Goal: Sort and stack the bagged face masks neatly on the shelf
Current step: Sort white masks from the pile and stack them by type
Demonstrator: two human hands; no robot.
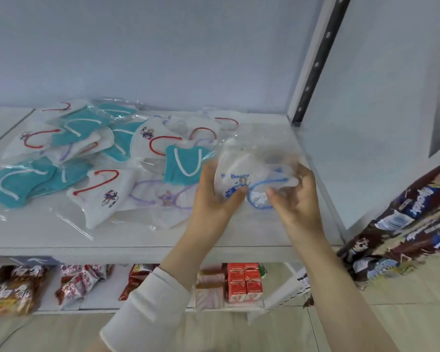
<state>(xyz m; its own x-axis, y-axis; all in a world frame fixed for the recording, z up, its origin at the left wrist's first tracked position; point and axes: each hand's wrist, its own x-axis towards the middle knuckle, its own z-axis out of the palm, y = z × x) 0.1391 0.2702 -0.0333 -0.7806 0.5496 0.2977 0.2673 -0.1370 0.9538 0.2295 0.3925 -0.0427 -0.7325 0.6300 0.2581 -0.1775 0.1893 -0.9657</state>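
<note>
The fingers [235, 193] of the left hand [214, 199] are curled round the left edge of a bagged mask [252, 171] with blue loops, the thumb laid on its printed face. Its right side is pinched by the fingers of the right hand [296, 201], so one bag is gripped by both hands. It is held just above the right end of the shelf [163, 232], near the upright post [313, 64] and beside the loose pile [87, 153] of teal, red-looped and purple-looped masks spread over the left and middle. The bag is judged to be in the course of being straightened before it is laid down. The plastic should be smoothed flat, the mask squared inside it, and the bag set on bare shelf at the right, where matching masks can be stacked on it. Because the film looks slippery, the edges should be aligned as each bag is added.
</note>
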